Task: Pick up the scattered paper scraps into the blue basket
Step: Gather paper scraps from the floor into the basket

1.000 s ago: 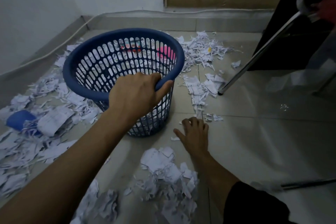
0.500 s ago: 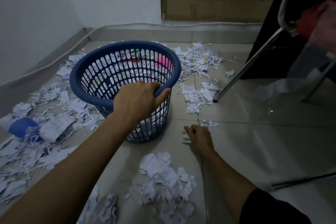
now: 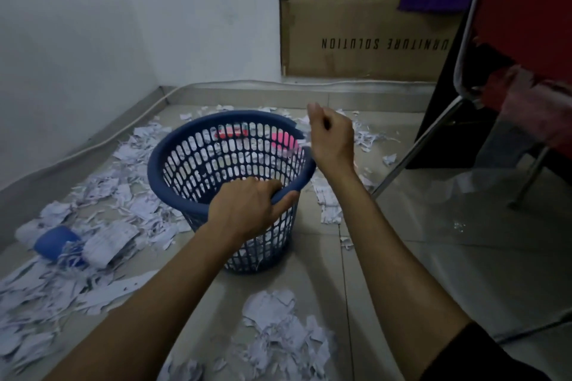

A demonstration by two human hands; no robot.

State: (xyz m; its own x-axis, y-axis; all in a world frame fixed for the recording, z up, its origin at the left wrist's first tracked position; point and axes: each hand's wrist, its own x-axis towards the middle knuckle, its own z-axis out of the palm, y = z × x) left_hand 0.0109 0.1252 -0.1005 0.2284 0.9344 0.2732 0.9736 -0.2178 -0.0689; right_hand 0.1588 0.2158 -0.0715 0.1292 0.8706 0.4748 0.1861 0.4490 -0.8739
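Once floor-bound, right hand (image 3: 331, 139) above basket (image 3: 173, 151).

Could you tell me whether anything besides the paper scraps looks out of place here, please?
Yes: a round blue plastic object lies half buried in white paper scraps on the grey tiled floor, left of the blue slotted plastic basket. Something pink sits inside the basket.

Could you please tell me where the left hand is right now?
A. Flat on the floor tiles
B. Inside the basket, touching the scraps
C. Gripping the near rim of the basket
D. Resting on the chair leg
C: the left hand curls its fingers over the near rim of the basket, thumb outside.
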